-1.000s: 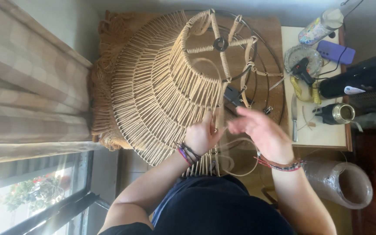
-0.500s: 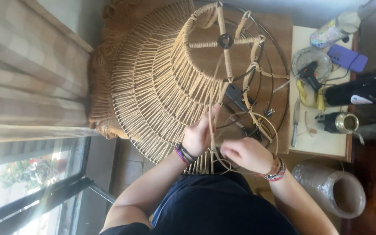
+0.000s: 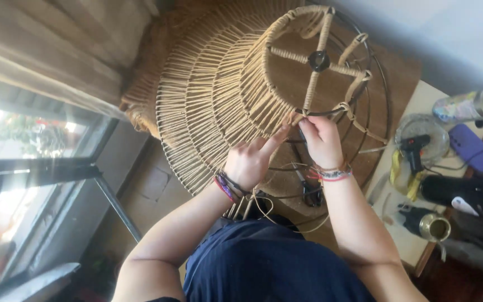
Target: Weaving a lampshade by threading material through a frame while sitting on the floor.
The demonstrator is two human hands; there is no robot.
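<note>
Both hands meet at the wire lampshade frame [image 3: 264,95]: left hand [image 3: 250,162] presses the woven rattan, right hand [image 3: 321,140] pinches a strand [image 3: 300,116] at the inner ring. Left of that ring it's wrapped; right of it, bare wire [image 3: 384,106] remains.

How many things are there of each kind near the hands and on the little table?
Hands: 2, left hand, right hand
Woven lampshade frame: 1
Scissors: 1
Glue gun: 1
Purple phone: 1
Plastic bottle: 1
Total: 7
</note>
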